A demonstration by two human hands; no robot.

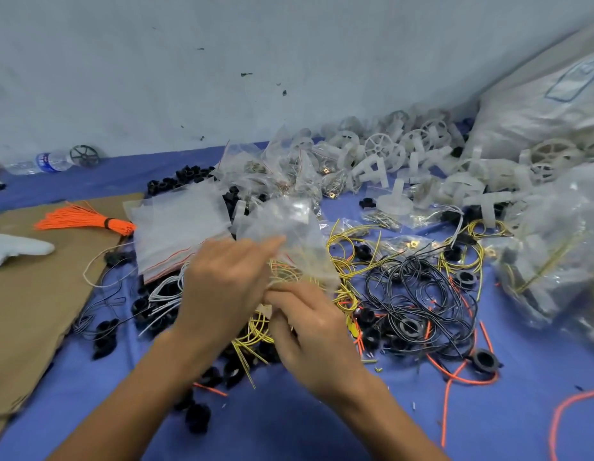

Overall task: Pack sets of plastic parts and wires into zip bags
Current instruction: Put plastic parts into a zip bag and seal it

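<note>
A clear zip bag (289, 234) is held up over the blue cloth at the centre, with yellow wires (290, 272) showing inside its lower part. My left hand (222, 284) grips the bag's left edge between thumb and fingers. My right hand (309, 324) pinches the bag's lower edge and the yellow wires there. A stack of flat clear zip bags (176, 234) lies just left of the hands. Loose yellow wires (352, 247) and black wires (418, 294) lie in tangles to the right. Black plastic rings (485, 361) are scattered around.
White plastic wheels and cross parts (422, 161) are heaped along the back wall. Large filled plastic bags (555, 247) stand at the right. A brown cardboard sheet (39, 311) with an orange wire bundle (86, 221) lies at the left. A water bottle (46, 161) lies far left.
</note>
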